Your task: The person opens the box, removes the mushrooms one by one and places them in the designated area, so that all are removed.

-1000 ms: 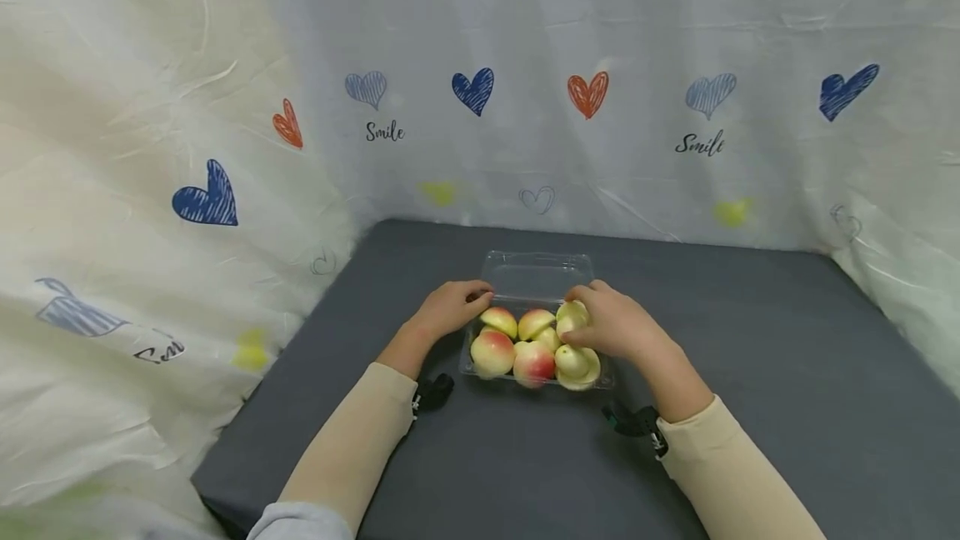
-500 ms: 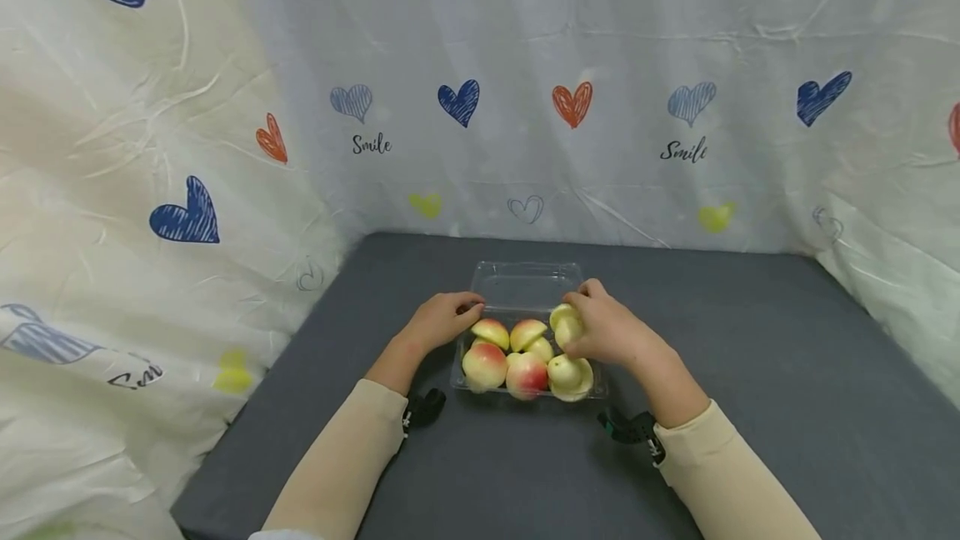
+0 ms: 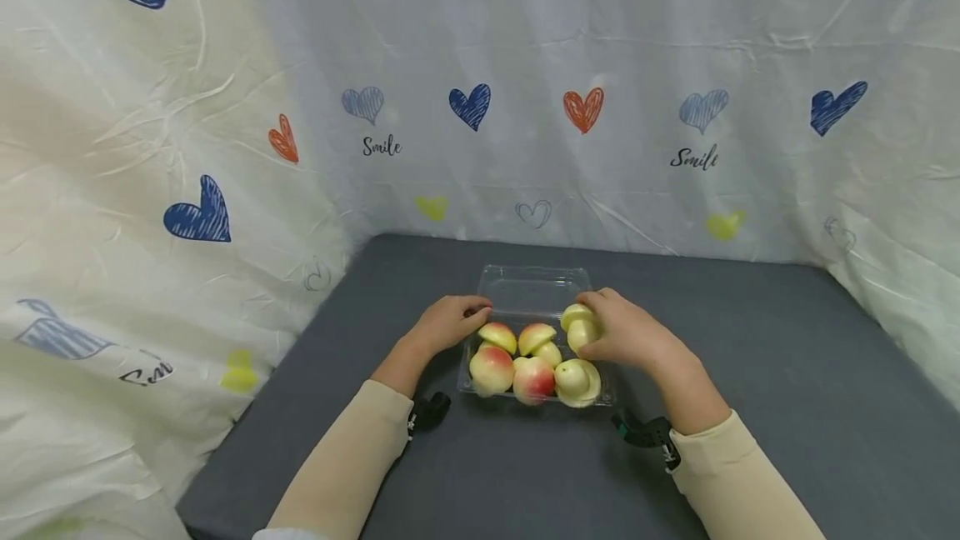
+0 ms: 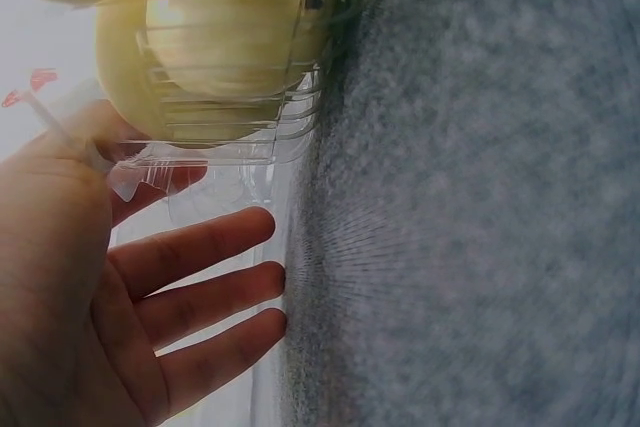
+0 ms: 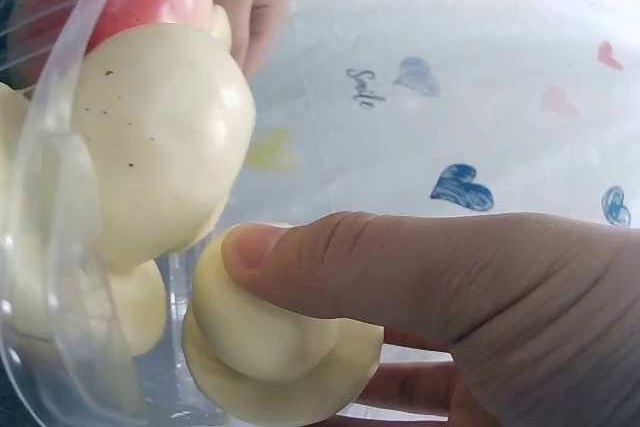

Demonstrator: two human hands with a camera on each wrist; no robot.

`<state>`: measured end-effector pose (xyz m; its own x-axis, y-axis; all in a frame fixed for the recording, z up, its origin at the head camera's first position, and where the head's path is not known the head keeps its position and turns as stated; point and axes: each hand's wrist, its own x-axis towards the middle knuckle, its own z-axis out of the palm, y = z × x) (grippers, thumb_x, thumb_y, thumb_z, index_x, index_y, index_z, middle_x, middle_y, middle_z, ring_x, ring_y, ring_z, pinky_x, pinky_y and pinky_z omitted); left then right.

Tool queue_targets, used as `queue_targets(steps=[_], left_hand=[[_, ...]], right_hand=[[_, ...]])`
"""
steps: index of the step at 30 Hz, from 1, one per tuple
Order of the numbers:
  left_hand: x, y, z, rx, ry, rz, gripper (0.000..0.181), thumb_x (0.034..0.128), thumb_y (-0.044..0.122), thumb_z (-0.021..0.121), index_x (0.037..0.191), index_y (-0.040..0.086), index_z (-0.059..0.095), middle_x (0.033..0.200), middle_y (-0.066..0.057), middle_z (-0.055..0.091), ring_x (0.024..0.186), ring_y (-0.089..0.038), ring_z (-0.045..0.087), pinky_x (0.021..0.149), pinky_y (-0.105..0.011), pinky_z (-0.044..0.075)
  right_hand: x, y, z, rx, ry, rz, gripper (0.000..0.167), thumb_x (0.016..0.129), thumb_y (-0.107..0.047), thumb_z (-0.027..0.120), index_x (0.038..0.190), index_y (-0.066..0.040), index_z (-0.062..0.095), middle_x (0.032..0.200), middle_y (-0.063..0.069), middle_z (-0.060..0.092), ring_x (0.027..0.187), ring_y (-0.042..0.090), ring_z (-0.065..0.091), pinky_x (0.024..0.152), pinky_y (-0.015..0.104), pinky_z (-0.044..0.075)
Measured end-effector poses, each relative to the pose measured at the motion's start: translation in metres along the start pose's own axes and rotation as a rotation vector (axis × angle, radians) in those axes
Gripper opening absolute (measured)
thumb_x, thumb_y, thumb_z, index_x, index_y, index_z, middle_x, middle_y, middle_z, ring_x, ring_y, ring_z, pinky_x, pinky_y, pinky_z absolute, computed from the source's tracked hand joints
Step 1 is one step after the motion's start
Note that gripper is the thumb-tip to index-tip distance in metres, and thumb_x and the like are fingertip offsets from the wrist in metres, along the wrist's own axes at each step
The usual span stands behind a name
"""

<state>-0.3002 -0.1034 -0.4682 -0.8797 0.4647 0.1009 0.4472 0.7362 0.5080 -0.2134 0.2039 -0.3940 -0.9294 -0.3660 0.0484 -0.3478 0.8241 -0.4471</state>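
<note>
An open clear plastic clamshell box (image 3: 465,390) holds several mushroom-shaped pieces with pale yellow stems; some have red-tinged caps. My right hand (image 3: 633,332) grips one pale mushroom-shaped piece (image 3: 582,333) at the box's back right. In the right wrist view, the thumb presses on that piece's stem (image 5: 255,332) and the fingers pass behind its cap. At the back left corner, my left hand (image 3: 446,323) pinches the box rim (image 4: 220,159) between thumb and index finger, while its other fingers are extended. A pale mushroom-shaped piece (image 3: 577,382) lies in the front right of the box.
The box's clear lid (image 3: 534,288) leans open at the back. Under everything is a dark grey table (image 3: 720,357), and a white curtain printed with hearts (image 3: 630,40) hangs behind and at the left. Each wrist wears a black camera strap (image 3: 429,413).
My right hand has shifted slightly right with the mushroom-shaped piece, which has turned so more of its stem shows. My left hand has stayed at the box's corner. The head view has tilted a little.
</note>
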Motion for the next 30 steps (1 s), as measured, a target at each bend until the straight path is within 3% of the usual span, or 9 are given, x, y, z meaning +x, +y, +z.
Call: queue_targets(steps=[10,17,26,30], left_hand=[[0.003,0.003,0.0,0.006,-0.004,0.02,0.041,0.1101,0.036,0.052,0.144,0.015,0.063,0.129,-0.004,0.068,0.112,-0.022,0.066,0.093,-0.044,0.055],[0.0,0.004,-0.003,0.001,-0.025,-0.001,0.041,0.1102,0.035,0.052,0.144,0.016,0.062,0.128,-0.003,0.068,0.111,-0.021,0.066,0.092,-0.043,0.055],[0.014,0.015,0.008,-0.018,-0.046,0.065,0.041,0.1101,0.036,0.052,0.144,0.015,0.063,0.129,-0.005,0.068,0.112,-0.023,0.066,0.093,-0.044,0.055],[0.008,0.008,0.006,0.01,-0.014,0.028,0.038,0.1091,0.033,0.055,0.141,0.016,0.065,0.124,-0.003,0.07,0.108,-0.022,0.067,0.09,-0.045,0.056]], right_hand=[[-0.005,0.002,-0.01,-0.04,0.015,0.012,0.073,0.082,-0.026,0.086,0.141,0.003,0.055,0.125,0.018,0.059,0.093,0.027,0.058,0.072,0.043,0.052],[-0.007,0.004,-0.016,-0.018,0.0,0.036,0.071,0.082,-0.027,0.086,0.138,0.004,0.055,0.116,0.014,0.064,0.088,0.025,0.059,0.071,0.043,0.051],[-0.023,0.022,-0.026,0.013,0.036,0.052,0.081,0.079,-0.016,0.084,0.145,0.012,0.045,0.123,0.025,0.058,0.097,0.032,0.058,0.078,0.047,0.052],[-0.019,0.019,-0.022,0.017,0.008,0.05,0.079,0.082,-0.019,0.083,0.147,0.007,0.046,0.125,0.024,0.054,0.097,0.03,0.057,0.076,0.044,0.052]])
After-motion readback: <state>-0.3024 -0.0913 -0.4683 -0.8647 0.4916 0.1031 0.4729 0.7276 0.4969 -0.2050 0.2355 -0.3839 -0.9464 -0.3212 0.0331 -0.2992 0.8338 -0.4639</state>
